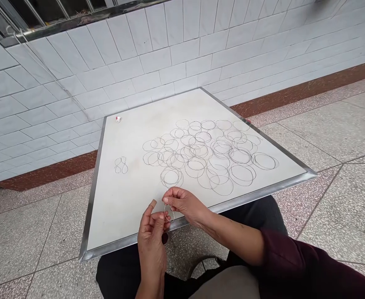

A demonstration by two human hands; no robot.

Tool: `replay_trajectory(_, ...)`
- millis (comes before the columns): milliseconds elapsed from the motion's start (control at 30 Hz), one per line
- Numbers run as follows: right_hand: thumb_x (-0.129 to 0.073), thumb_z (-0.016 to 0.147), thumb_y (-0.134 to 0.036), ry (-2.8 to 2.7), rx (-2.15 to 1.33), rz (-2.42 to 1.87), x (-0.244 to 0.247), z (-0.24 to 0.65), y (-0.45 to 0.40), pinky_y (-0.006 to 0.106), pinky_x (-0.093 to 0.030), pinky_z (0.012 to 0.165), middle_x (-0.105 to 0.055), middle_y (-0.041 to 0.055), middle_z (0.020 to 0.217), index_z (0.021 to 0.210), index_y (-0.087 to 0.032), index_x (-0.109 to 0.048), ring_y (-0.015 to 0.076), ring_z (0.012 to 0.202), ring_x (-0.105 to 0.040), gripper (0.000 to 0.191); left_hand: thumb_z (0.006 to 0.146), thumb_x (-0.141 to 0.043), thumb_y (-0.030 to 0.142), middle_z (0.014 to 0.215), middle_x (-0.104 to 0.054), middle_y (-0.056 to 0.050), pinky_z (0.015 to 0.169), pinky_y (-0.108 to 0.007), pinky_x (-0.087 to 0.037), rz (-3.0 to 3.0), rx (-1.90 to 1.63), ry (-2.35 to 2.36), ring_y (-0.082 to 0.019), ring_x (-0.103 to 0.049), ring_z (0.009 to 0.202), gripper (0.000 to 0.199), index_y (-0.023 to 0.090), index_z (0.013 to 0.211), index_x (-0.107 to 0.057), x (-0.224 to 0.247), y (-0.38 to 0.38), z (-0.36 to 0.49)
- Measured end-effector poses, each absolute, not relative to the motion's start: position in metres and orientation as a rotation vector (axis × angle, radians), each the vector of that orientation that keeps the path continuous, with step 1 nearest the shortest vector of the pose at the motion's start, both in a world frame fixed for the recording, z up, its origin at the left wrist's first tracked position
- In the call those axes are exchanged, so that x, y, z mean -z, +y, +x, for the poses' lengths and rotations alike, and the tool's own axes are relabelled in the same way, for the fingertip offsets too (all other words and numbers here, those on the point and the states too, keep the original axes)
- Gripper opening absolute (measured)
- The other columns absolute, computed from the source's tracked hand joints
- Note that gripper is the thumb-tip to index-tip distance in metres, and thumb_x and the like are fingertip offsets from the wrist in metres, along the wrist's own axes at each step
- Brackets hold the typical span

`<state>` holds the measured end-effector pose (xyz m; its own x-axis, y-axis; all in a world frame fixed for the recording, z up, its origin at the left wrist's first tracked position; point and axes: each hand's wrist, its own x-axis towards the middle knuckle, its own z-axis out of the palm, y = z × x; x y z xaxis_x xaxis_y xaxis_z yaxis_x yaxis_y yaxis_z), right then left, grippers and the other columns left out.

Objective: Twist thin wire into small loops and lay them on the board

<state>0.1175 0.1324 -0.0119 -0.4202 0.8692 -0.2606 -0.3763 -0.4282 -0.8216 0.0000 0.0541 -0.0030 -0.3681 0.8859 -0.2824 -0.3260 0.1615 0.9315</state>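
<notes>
Just above the table's front edge, my two hands work close together on one thin wire loop (pixel 169 220). My right hand (pixel 182 202) pinches the upper part of the wire between thumb and fingertips. Below and to the left, my left hand (pixel 154 230) has thumb and fingers closed on the loop's lower side, its index finger pointing up with a tan wrap on the tip. Many thin wire rings (pixel 196 164) lie overlapping on the white table (pixel 129 207) beyond my hands. Two wire pieces twisted into figure-eights (pixel 121 165) lie on the left.
A small red and white object (pixel 118 119) sits at the table's back left corner. Metal trim (pixel 238 201) edges the table, and my knees are under its front. Behind stands a white tiled wall (pixel 157 58) with a barred window (pixel 60 12); speckled floor (pixel 351 199) surrounds it.
</notes>
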Motion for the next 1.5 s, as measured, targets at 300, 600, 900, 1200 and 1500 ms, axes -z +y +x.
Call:
replay_trajectory(300, -0.078, 0.07, -0.044, -1.097, -1.928, -0.84, 0.012, 0.117, 0.128, 0.026, -0.035, 0.065, -0.06, -0.003, 0.069, 0.076, -0.019, -0.066, 0.0117, 0.064, -0.046, 0.029, 0.063, -0.086, 0.027, 0.081, -0.065, 0.002, 0.07, -0.022, -0.05, 0.457, -1.552, 1.321, -0.009, -0.061, 0.071, 0.058, 0.022, 0.118, -0.067, 0.0, 0.073, -0.008)
replay_trajectory(600, -0.078, 0.071, -0.044, -1.134, -1.895, -0.798, 0.015, 0.114, 0.126, 0.028, -0.041, 0.068, -0.061, -0.003, 0.071, 0.078, -0.02, -0.063, 0.0137, 0.069, -0.055, 0.029, 0.057, -0.088, 0.024, 0.071, -0.064, 0.004, 0.062, -0.021, -0.049, 0.424, -1.416, 1.347, -0.01, -0.062, 0.066, 0.064, 0.02, 0.117, -0.066, -0.004, 0.071, -0.014)
replay_trajectory(900, -0.078, 0.072, -0.044, -1.078, -1.998, -0.709, 0.012, 0.114, 0.124, 0.029, -0.045, 0.07, -0.062, -0.003, 0.07, 0.081, -0.019, -0.063, 0.0124, 0.067, -0.057, 0.031, 0.057, -0.089, 0.018, 0.071, -0.069, 0.001, 0.066, -0.023, -0.055, 0.403, -1.251, 1.255, -0.013, -0.068, 0.069, 0.064, 0.018, 0.117, -0.068, -0.005, 0.072, -0.029)
replay_trajectory(1200, -0.078, 0.072, -0.044, -1.163, -1.943, -0.711, 0.013, 0.116, 0.125, 0.03, -0.047, 0.07, -0.063, -0.0032, 0.07, 0.08, -0.02, -0.063, 0.0138, 0.068, -0.061, 0.03, 0.055, -0.09, 0.024, 0.076, -0.074, -0.004, 0.074, -0.031, -0.058, 0.518, -1.173, 1.356, -0.019, -0.072, 0.077, 0.071, 0.016, 0.121, -0.065, -0.021, 0.07, -0.032)
replay_trajectory(1500, -0.074, 0.077, -0.043, -1.133, -1.94, -0.75, 0.014, 0.118, 0.122, 0.029, -0.043, 0.07, -0.064, -0.0016, 0.076, 0.091, -0.02, -0.064, 0.0128, 0.069, -0.055, 0.028, 0.056, -0.089, 0.025, 0.073, -0.07, 0.0, 0.063, -0.024, -0.054, 0.472, -1.341, 1.394, -0.014, -0.068, 0.068, 0.062, 0.015, 0.113, -0.066, -0.013, 0.07, -0.023)
